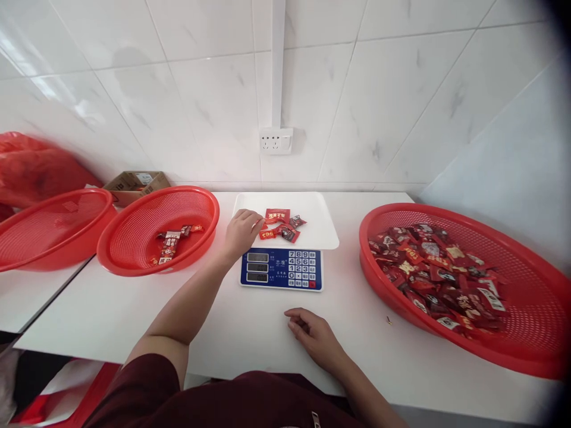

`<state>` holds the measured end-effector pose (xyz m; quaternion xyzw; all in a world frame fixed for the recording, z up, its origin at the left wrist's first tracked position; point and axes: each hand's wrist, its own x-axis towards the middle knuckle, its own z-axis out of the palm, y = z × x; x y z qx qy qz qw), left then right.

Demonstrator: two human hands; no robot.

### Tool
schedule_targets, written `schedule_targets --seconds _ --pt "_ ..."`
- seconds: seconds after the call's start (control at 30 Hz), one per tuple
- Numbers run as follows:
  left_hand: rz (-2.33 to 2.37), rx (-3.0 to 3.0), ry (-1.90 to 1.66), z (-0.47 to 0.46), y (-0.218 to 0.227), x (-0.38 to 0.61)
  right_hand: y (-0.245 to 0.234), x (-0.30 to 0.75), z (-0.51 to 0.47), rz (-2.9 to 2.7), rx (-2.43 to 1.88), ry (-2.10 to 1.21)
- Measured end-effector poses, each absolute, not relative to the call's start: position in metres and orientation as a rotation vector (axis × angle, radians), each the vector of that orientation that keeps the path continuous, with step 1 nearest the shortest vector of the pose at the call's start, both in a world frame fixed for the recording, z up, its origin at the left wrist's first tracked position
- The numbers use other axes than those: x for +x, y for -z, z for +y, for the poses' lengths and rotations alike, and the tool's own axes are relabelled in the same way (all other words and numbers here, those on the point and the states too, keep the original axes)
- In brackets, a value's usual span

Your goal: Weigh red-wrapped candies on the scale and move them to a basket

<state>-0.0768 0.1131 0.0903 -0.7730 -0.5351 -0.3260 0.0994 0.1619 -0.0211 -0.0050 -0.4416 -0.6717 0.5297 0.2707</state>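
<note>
My left hand reaches over the left part of the white weighing pan, its fingers bent and drawn together at the edge of a small pile of red wrapped candies. A bit of red wrapper shows at the fingertips, partly hidden by them. Below the pan is the blue keypad panel of the digital scale. My right hand rests on the white table in front of the scale, fingers loosely bent and apart from the thumb, holding nothing.
A large red basket full of wrapped candies stands on the right. To the left are a red basket with a few packets, another red basket, a cardboard box and a red bag. A tiny scrap lies on the table.
</note>
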Motion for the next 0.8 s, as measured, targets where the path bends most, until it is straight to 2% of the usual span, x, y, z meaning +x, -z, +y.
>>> schedule_targets --seconds 0.27,0.63,0.8 --pt "-1.577 -2.236 1.056 0.098 -0.084 -0.081 0.005 0.160 -0.020 -1.824 -1.189 -1.379" --pt "-1.556 -2.313 1.452 0.011 -0.052 -0.048 0.013 0.160 -0.019 -1.805 -1.188 -1.401" --pt "-1.684 -2.829 1.189 -0.035 -0.017 -0.029 0.011 0.160 -0.019 -1.834 -1.147 -1.395"
